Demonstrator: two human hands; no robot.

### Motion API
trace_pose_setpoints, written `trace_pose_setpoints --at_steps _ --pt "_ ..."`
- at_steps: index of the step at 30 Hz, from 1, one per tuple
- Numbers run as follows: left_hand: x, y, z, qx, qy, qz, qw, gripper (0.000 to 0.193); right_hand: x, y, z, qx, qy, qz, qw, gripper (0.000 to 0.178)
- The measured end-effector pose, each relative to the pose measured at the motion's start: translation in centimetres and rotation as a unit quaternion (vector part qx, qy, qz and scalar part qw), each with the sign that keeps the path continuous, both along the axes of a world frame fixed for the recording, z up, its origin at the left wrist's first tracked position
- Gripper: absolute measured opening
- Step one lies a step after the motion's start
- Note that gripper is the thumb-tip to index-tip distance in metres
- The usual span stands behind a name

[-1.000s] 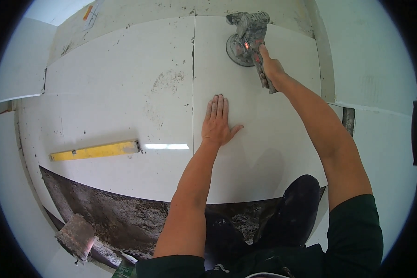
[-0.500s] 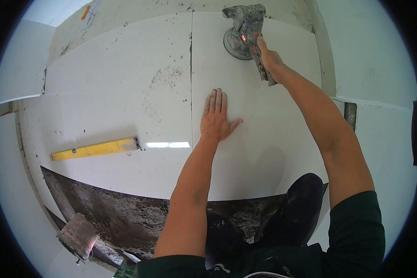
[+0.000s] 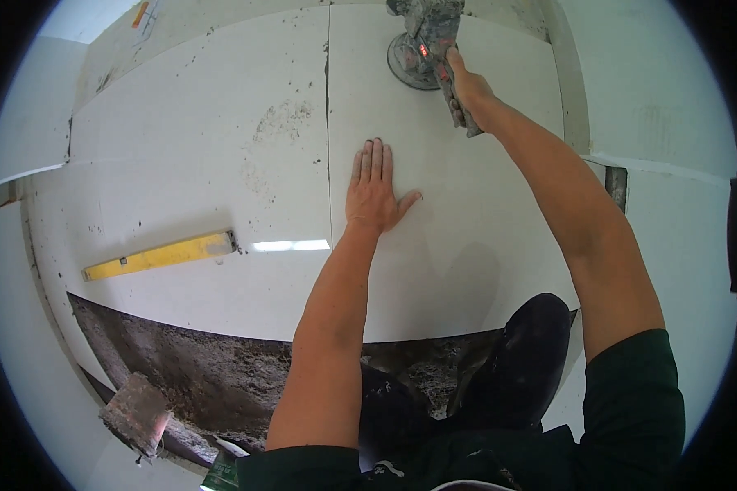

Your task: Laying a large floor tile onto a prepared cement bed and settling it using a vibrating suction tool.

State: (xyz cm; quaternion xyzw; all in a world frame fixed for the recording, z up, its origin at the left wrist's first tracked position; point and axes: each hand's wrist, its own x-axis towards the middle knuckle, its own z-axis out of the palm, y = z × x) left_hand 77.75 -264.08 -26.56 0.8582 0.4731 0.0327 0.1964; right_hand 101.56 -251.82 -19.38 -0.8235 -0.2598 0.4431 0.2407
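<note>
My right hand [image 3: 472,94] is closed round the handle of a dusty grey tile vibrator [image 3: 434,29] with small red lights. Its round suction pad [image 3: 409,64] rests on the far part of a large white floor tile [image 3: 458,188]. Nearer to me, my left hand [image 3: 373,188] lies flat on the same tile, fingers pointing away and thumb spread to the right. It is just right of the thin joint [image 3: 329,147] with a second white tile [image 3: 196,155]. The far end of the tool is cut off by the upper edge.
A yellow spirit level [image 3: 160,255] lies on the left tile, which has specks of dirt. Dark, rough mortar bed [image 3: 196,368] shows along the tiles' near edge, around my knees. A mortar-crusted trowel [image 3: 135,413] is at the lower left. Pale walls [image 3: 655,106] enclose both sides.
The whole view has shifted slightly, so everything sits a little higher and further left in the picture. Both hands and the tile vibrator keep about the same places on the tile.
</note>
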Motion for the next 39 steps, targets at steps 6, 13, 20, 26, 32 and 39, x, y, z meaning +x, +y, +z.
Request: trace_pose_setpoints --at_steps 6,13,20,26,32,39 --pt "0.0 0.0 -0.1 0.000 -0.003 0.002 1.000 0.103 0.1 -0.7 -0.3 -0.003 0.048 -0.017 0.999 0.082" --pt "0.0 -0.1 -0.2 0.001 0.000 0.002 1.000 0.103 0.1 -1.0 -1.1 0.018 0.037 -0.039 0.998 0.077" --pt "0.0 -0.2 -0.2 0.017 -0.001 0.003 1.000 0.103 0.0 -1.7 0.0 -0.024 0.044 -0.001 0.999 0.098" --pt "0.1 -0.2 -0.3 0.015 0.012 0.008 1.000 0.102 0.4 -1.7 -1.0 0.029 -0.064 0.004 0.998 0.096" --pt "0.1 -0.1 -0.3 0.028 0.018 0.012 0.999 0.103 0.6 -1.8 -1.3 -0.005 0.011 -0.001 1.000 0.092" --pt "1.1 -0.6 0.4 0.063 0.050 -0.018 0.997 0.103 0.5 -3.6 -0.1 0.018 0.032 -0.015 0.999 0.088"
